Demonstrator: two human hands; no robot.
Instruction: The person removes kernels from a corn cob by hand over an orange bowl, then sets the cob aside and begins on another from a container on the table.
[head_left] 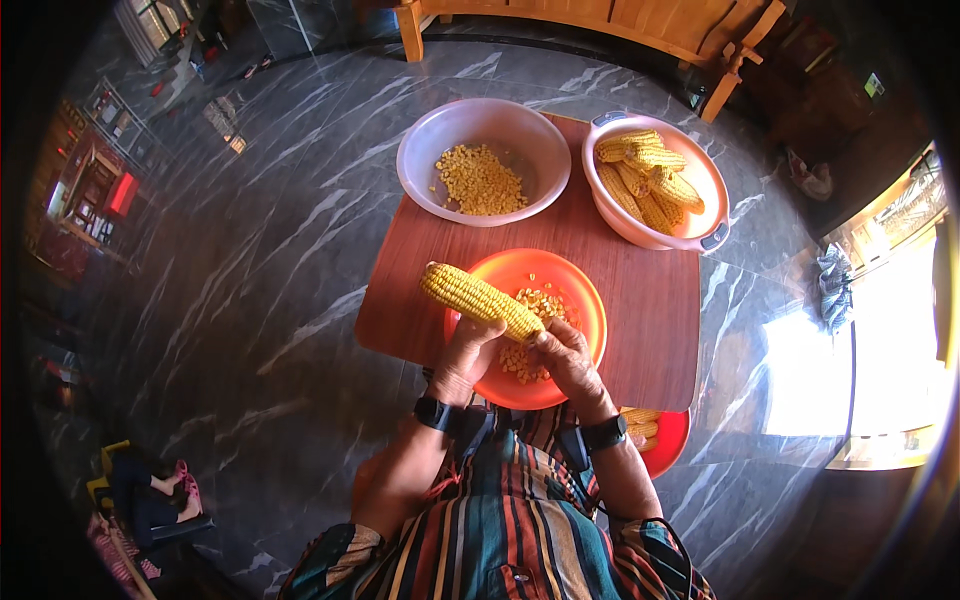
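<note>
An ear of yellow corn (478,298) lies slantwise across both my hands, its rows of kernels mostly full. My left hand (474,348) is closed around its underside near the middle. At the lower right end, my right hand (566,356) grips the cob, with the thumb pressed on the kernels there. Beneath both hands stands an orange bowl (590,300) with loose kernels (540,300) scattered on its bottom. The fingers under the cob are partly hidden.
On the brown table (400,290), a whitish basin (420,180) of kernels stands far left. A pink basin (712,200) of corn ears (650,170) sits far right. Below the table's near right edge is a red container (676,440) with more ears. Someone's feet (185,500) show lower left.
</note>
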